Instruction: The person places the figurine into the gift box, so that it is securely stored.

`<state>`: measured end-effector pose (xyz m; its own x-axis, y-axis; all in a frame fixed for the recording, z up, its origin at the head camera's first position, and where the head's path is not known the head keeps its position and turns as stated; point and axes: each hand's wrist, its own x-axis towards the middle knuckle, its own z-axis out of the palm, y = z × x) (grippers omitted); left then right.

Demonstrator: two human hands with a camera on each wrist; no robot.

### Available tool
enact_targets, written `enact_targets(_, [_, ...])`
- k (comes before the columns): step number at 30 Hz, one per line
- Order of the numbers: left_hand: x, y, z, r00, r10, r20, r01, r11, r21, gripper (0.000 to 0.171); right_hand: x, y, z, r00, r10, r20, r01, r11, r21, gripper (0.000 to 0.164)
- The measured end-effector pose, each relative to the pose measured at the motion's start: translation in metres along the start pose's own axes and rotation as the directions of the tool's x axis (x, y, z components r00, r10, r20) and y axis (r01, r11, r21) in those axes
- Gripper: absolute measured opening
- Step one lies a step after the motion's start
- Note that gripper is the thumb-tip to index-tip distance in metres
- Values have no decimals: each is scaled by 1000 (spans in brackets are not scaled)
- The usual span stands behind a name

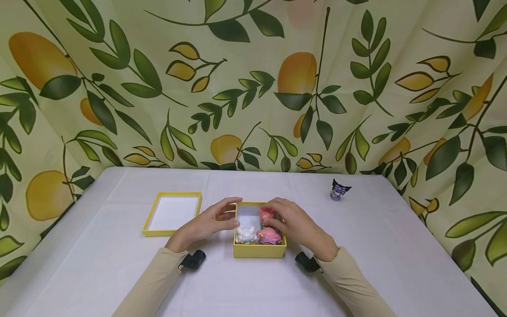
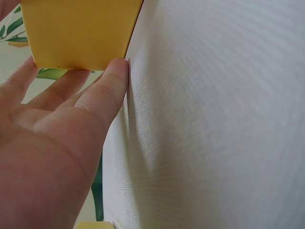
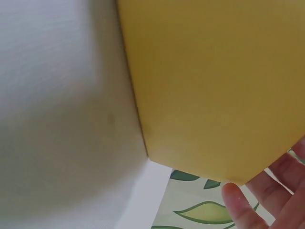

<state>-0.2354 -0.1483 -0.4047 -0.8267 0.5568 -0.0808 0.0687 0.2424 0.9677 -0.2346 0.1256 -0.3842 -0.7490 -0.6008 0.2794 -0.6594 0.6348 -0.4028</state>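
Note:
A yellow box [image 1: 259,251] with white inside stands on the table in front of me. It holds a white figurine [image 1: 245,236], a pink figurine [image 1: 269,236] and a red figurine [image 1: 266,214]. My left hand [image 1: 210,221] rests against the box's left side, fingers fairly straight, thumb toward the near end; in the left wrist view its fingertips [image 2: 116,67] are right at the yellow wall. My right hand [image 1: 295,220] reaches over the right rim and holds the red figurine between thumb and fingers. The hand covers part of that figurine.
A yellow-rimmed lid [image 1: 174,233] lies to the left of the box, its white inside facing up. A small purple and black figurine [image 1: 338,190] stands at the back right. White cloth [image 1: 237,290] covers the table; a leaf-patterned curtain [image 1: 253,88] hangs behind.

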Motion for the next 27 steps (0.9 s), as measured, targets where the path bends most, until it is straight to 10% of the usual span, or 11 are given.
enact_targets(27, [0, -1, 0, 1000, -18, -11, 18, 1000, 10, 73, -1, 1, -5, 994, 9, 105, -17, 997, 81, 33])
